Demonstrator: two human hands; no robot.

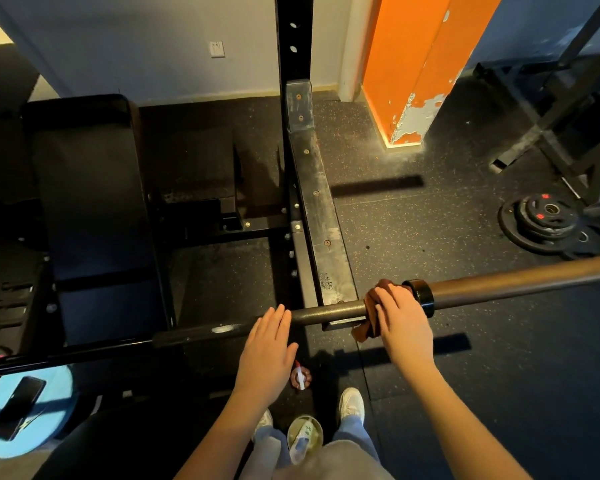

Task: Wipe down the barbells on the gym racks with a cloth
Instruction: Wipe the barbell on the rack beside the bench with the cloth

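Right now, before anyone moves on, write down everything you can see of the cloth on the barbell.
The cloth is reddish-brown, soft-looking fabric, crumpled rather than folded. It is draped over the shaft of the barbell, just beside the black collar. The right hand lies over it with fingers curled onto it, covering much of it. One bunched end hangs loose below the bar on the person's side. Whether it is patterned or damp cannot be told.

head-worn view, facing down, near hands [336,327]
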